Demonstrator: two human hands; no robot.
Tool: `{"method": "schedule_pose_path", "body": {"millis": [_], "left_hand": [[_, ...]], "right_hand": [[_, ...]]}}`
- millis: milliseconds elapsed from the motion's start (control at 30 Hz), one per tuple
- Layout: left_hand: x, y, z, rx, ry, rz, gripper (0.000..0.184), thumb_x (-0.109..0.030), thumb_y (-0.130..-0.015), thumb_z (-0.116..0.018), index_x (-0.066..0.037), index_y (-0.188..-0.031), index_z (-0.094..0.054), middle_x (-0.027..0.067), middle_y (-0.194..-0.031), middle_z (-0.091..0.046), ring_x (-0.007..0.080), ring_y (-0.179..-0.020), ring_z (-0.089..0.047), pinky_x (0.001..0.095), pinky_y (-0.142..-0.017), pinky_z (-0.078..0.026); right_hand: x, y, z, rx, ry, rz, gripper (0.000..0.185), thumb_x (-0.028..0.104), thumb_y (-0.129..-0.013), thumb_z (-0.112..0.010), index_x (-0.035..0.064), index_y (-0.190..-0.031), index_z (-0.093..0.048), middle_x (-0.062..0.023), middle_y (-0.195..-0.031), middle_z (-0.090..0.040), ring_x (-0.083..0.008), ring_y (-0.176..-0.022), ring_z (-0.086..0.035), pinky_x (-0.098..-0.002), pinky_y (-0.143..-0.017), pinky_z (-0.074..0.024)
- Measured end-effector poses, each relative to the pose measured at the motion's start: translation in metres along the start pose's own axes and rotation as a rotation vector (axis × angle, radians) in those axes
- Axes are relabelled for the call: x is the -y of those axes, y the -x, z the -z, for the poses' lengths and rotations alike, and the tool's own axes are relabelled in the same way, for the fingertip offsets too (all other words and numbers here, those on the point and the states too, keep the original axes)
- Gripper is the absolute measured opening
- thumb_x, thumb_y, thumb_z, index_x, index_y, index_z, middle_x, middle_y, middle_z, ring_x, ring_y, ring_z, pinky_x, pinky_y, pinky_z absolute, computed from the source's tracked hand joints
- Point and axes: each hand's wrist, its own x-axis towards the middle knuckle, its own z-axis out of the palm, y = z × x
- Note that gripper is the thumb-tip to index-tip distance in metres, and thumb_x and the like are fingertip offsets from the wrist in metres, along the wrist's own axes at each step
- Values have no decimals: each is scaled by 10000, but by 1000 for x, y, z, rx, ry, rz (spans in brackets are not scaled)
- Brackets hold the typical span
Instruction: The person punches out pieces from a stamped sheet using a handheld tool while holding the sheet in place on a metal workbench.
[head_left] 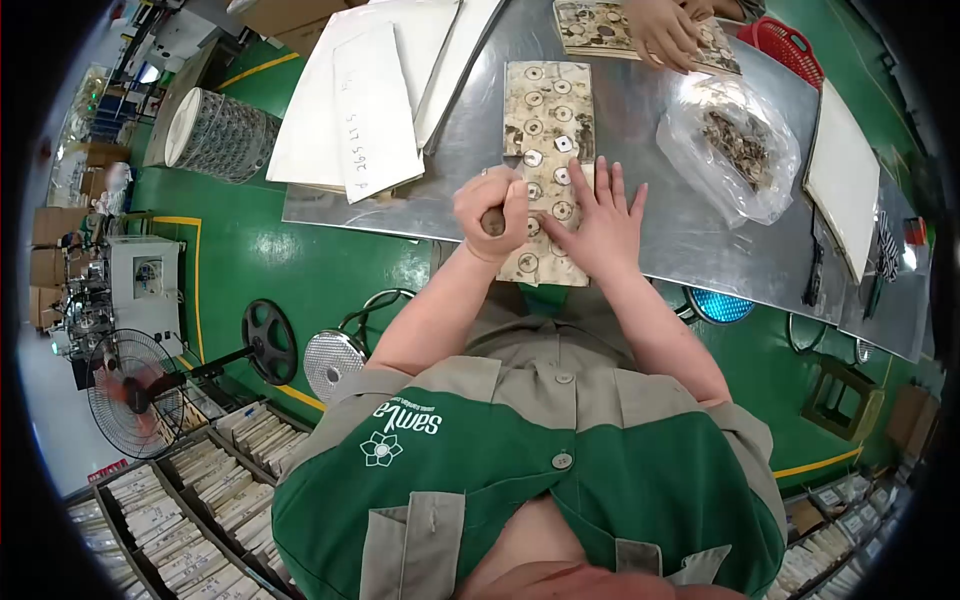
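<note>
The left hand (pixel 488 200) has its fingers curled tightly around a brown, rounded handle (pixel 493 221). To their right, the right hand (pixel 612 240) lies with fingers spread wide, grasping nothing, its thumb over a long speckled board (pixel 550 185) that extends beyond both hands' fingertips. Farther right, a clear bag (pixel 685 130) of brown scraps (pixel 735 145) sits on the worktop (pixel 625 105); beyond, another person's hand (pixel 660 35) touches a similar board (pixel 597 27).

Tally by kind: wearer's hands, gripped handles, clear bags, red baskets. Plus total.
Wearer's left hand and right hand: 2
Brown handle: 1
Clear bag: 1
Red basket: 1
Total: 5
</note>
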Motion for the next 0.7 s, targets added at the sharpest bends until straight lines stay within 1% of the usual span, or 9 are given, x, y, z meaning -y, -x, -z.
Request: {"method": "schedule_pose_path", "body": {"millis": [67,133,200,267,367,467,533,600,700], "left_hand": [[0,0,-1,-7,10,76,248,10,-859,-577,26,-617,-525,104,-621,-601,205,-542,-581,300,-524,-434],[2,8,1,-32,54,-14,206,30,-803,-631,2,-618,-545,140,-628,-605,273,-547,-591,340,-539,-454],[-16,15,12,24,87,2,257,46,-793,-618,-11,-580,-487,147,-635,-611,276,-551,-601,334,-551,-476],[-14,22,12,19,215,-68,257,44,-842,-572,16,-599,-492,120,-605,-569,238,-551,-586,321,-540,-462],[8,9,5,23,93,-57,261,45,-850,-572,17,-602,-493,122,-610,-577,238,-554,-585,319,-545,-460],[3,3,0,-17,38,33,258,58,-853,-571,21,-609,-497,132,-623,-591,241,-558,-589,319,-553,-461],[-3,10,4,-13,81,-50,256,45,-855,-575,23,-612,-496,127,-613,-583,239,-547,-584,320,-550,-462],[-20,17,11,21,154,-12,243,41,-848,-572,23,-613,-510,121,-605,-570,236,-530,-568,320,-553,-463],[-6,19,6,25,222,-45,237,37,-842,-581,17,-616,-514,117,-612,-580,235,-531,-564,314,-552,-455]], "right_hand": [[4,1,4,35,13,-12,904,681,-876,-598,272,-1615,-275,-186,-1646,-289,-345,-1547,-211,-640,-1217,-34],[3,0,3,17,18,-7,901,675,-879,-598,261,-1614,-279,-186,-1647,-288,-346,-1548,-208,-639,-1217,-36],[2,-2,3,3,10,3,901,673,-881,-597,253,-1613,-283,-193,-1641,-298,-356,-1544,-215,-638,-1217,-37],[4,-2,6,38,22,-5,905,675,-879,-599,255,-1613,-279,-201,-1636,-305,-365,-1541,-221,-643,-1215,-37],[2,-1,1,11,23,9,913,687,-877,-591,257,-1616,-271,-204,-1635,-305,-367,-1539,-225,-654,-1209,-42],[4,2,3,12,35,8,916,702,-879,-575,258,-1618,-265,-200,-1637,-303,-369,-1539,-222,-655,-1208,-38],[4,0,2,23,27,0,915,699,-881,-575,256,-1618,-264,-200,-1639,-299,-369,-1538,-223,-656,-1208,-37],[3,-2,3,11,30,-5,914,697,-881,-577,253,-1618,-266,-198,-1641,-296,-368,-1539,-224,-658,-1207,-49],[4,-1,4,33,34,-2,916,696,-879,-581,254,-1617,-268,-189,-1648,-286,-358,-1547,-205,-650,-1211,-39]]}}
